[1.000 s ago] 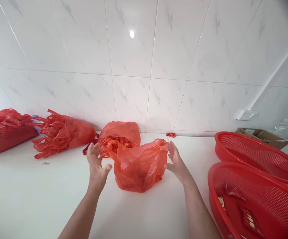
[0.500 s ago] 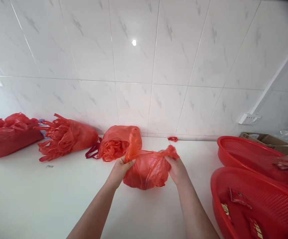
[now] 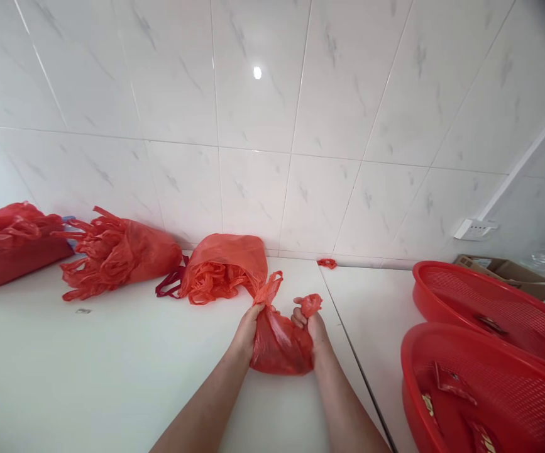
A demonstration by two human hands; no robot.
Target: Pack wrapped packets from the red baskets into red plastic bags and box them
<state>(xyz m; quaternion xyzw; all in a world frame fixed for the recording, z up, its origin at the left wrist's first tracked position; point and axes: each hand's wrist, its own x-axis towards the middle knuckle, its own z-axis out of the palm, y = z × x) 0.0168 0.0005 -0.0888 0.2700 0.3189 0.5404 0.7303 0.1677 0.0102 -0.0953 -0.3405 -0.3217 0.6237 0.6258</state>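
One bulging red bag is held over a white surface, one gathered end gripped by the left hand, the other by the right hand. Three red bundles are lined beyond and left of the hands; two red baskets are set to their right.

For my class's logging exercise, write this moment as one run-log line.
left hand: grips red bag | right hand: grips its gathered end | behind-left: another red bag | right side: nearer red basket, packets inside
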